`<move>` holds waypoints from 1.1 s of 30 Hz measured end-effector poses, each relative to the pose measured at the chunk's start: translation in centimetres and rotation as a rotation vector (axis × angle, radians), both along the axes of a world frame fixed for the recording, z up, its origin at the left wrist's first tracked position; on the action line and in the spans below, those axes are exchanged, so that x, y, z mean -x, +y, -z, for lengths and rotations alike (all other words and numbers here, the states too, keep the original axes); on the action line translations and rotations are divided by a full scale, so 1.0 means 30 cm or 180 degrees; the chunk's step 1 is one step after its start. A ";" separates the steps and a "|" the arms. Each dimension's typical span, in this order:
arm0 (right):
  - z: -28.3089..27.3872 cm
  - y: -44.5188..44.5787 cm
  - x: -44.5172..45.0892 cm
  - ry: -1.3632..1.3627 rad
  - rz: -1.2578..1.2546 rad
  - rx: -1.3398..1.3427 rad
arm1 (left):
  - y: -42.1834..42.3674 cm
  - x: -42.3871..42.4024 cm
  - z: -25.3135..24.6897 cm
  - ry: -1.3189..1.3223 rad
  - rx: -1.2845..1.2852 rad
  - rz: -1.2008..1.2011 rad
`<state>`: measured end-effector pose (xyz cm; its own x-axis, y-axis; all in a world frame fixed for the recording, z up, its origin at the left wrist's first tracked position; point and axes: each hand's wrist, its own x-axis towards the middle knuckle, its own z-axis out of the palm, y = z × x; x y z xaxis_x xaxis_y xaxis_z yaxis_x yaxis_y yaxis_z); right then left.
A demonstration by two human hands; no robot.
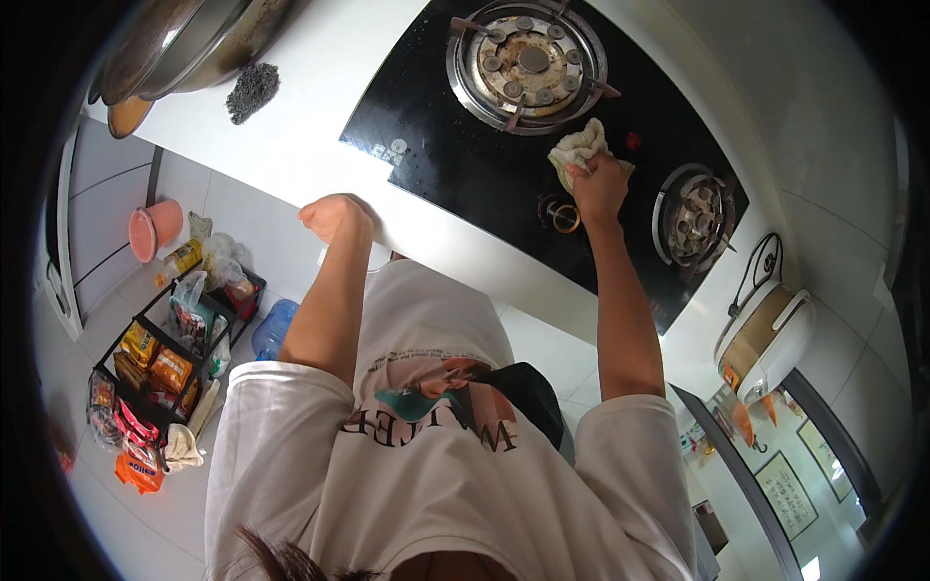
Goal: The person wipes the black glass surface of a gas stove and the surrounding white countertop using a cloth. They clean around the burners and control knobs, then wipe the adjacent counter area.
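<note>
My right hand (600,190) grips a crumpled pale cloth (579,151) against the black glass top of a gas hob (465,156). The cloth lies between the large burner (533,59) and the smaller burner (695,218). Just below and left of that hand is a round control knob (565,217) with a gold-coloured ring. A small red thing (633,140) sits on the glass beyond the cloth. My left hand (336,216) is curled at the front edge of the white countertop (312,156), left of the hob, with nothing visible in it.
A dark scouring pad (252,93) and large metal pans (196,51) occupy the counter's left. At the right end stands a white-and-gold appliance (763,338) with a black cord. On the floor are a pink bucket (155,229), a rack of packaged food (163,348) and a blue water bottle (275,328).
</note>
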<state>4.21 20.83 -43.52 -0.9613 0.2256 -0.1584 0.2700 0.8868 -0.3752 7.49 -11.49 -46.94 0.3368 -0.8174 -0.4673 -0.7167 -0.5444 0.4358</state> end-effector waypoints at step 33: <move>-0.065 0.057 0.116 -0.0483 -0.0629 -0.0045 | 0.008 0.021 0.027 0.0112 0.0291 -0.0011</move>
